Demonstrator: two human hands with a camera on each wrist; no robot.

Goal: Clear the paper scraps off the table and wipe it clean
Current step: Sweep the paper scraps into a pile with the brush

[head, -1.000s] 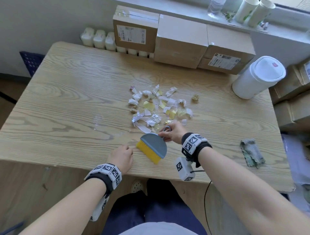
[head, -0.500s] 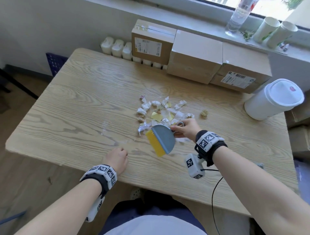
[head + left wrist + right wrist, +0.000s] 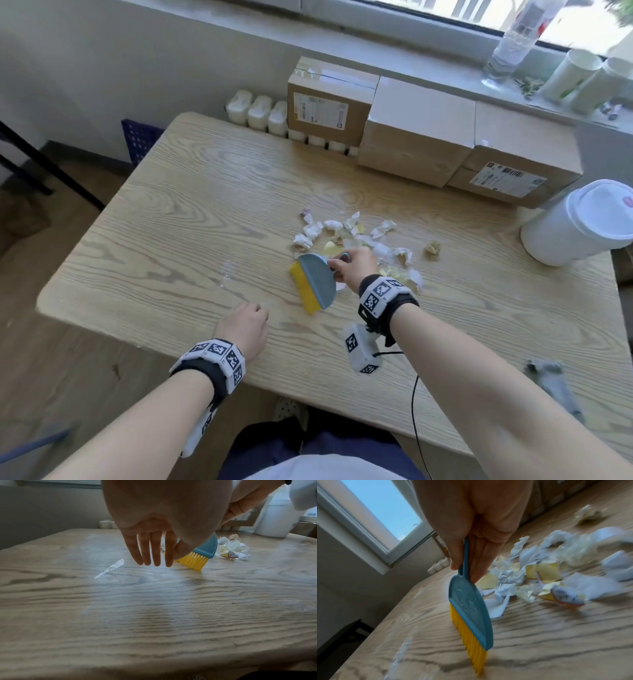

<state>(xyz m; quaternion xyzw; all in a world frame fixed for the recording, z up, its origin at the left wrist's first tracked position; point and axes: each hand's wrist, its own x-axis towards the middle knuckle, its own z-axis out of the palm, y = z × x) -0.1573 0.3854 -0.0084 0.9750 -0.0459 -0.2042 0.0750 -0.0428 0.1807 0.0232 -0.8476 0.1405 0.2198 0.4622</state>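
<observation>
Fingers [image 3: 149,550] of the left hand [image 3: 244,329] hang straight and close together just above the near part of the wooden table [image 3: 178,219], holding nothing. Just to the right, the right hand [image 3: 354,263] grips the handle of a small blue brush [image 3: 317,279], whose yellow bristles [image 3: 469,635] touch the tabletop. Behind and right of the brush, the paper scraps [image 3: 356,236] lie in a loose heap near the middle of the table, and a white cup [image 3: 582,222] with a lid lies on its side at the far right.

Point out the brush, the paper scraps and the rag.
brush [image 3: 320,281]: head view, blue back.
paper scraps [image 3: 334,225]: head view, a white crumpled scrap.
rag [image 3: 551,380]: head view, its blurred middle.
</observation>
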